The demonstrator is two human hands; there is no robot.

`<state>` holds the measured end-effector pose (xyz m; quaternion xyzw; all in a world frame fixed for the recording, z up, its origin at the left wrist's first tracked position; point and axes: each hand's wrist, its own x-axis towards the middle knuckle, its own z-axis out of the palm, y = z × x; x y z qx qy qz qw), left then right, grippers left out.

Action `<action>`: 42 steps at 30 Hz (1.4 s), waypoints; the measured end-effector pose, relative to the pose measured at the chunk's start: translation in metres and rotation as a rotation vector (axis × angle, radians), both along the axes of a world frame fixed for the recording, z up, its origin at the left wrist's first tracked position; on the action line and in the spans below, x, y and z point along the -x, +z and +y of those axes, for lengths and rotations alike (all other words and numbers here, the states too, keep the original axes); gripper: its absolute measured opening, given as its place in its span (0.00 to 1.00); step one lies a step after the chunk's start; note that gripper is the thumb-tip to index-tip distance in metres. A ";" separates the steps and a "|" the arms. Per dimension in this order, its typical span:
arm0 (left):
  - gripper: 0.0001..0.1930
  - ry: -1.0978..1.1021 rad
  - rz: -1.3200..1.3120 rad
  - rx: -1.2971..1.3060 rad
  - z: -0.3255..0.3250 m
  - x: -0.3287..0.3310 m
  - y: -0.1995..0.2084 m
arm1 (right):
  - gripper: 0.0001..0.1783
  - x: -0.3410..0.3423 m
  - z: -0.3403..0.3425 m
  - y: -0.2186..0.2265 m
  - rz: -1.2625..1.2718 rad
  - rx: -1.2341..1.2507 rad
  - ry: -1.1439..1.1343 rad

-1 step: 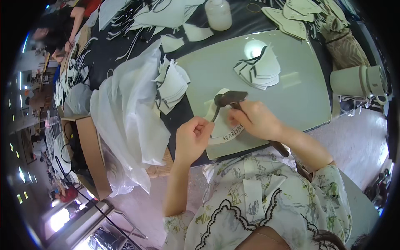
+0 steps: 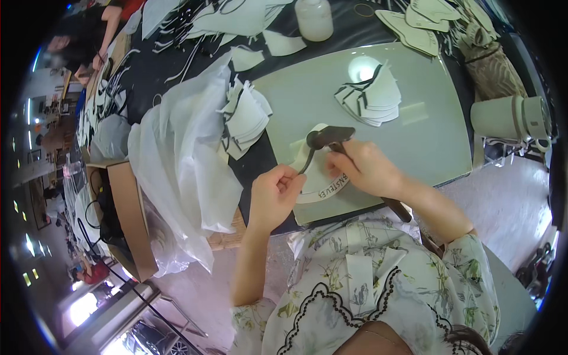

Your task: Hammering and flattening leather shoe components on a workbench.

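Observation:
My right hand point(image 2: 370, 170) is wrapped round a hammer point(image 2: 331, 136). Its dark head hangs over the far end of a curved white piece point(image 2: 319, 177), and the end of its brown handle shows below my wrist. The white piece lies on a pale, glossy board point(image 2: 429, 145) and has dark lettering along its near edge. A thin dark strip point(image 2: 308, 161) runs along its left edge. Between thumb and fingers, my left hand point(image 2: 274, 198) pinches the near end of this strip. Whether the hammer touches the piece I cannot tell.
Fanned stacks of white pieces with dark edges lie on the board point(image 2: 380, 102) and left of it point(image 2: 245, 121). Farther left are a plastic bag point(image 2: 183, 148) and a cardboard box point(image 2: 131, 213). A jar point(image 2: 314, 21) stands behind; a pale cylinder point(image 2: 503, 117) is at right.

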<state>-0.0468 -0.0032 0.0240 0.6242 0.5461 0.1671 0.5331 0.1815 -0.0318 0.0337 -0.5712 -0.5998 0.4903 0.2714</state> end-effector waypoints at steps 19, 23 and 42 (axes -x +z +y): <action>0.15 -0.245 0.114 -1.144 -0.056 -0.001 -0.019 | 0.12 0.002 0.002 -0.002 -0.006 0.000 0.004; 0.28 -0.369 0.290 -1.038 -0.082 0.001 -0.027 | 0.12 0.005 0.003 0.002 0.085 0.068 -0.041; 0.24 -0.338 0.268 -0.974 -0.075 -0.004 -0.028 | 0.17 -0.027 0.009 0.031 -0.186 -0.017 0.086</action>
